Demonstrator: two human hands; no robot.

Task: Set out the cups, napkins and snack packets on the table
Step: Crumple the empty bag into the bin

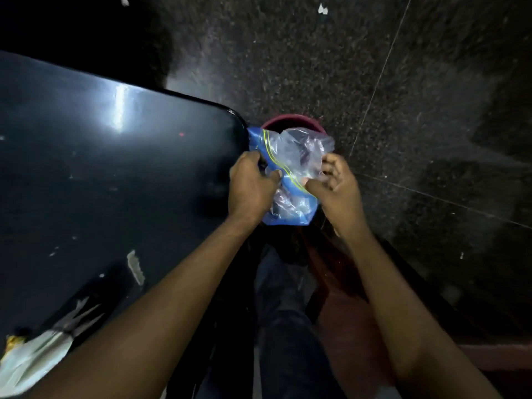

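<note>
Both hands work a clear zip bag [290, 174] w/ blue seal strip, held in the air just off the tabletop [115, 168] corner, abt 3 o'clock of it and directly over a red bucket [290, 121] on the floor: left hand [250, 187] pinches the seal edge, right hand [336, 182] grips the opposite side w/ thumb and fingers, likely to pull the zip open. Contents dark and unclear, prob. snack packets. Tabletop carries only a white crumpled item [34, 358] at 7 o'clock, so nothing appears set out yet.
</note>
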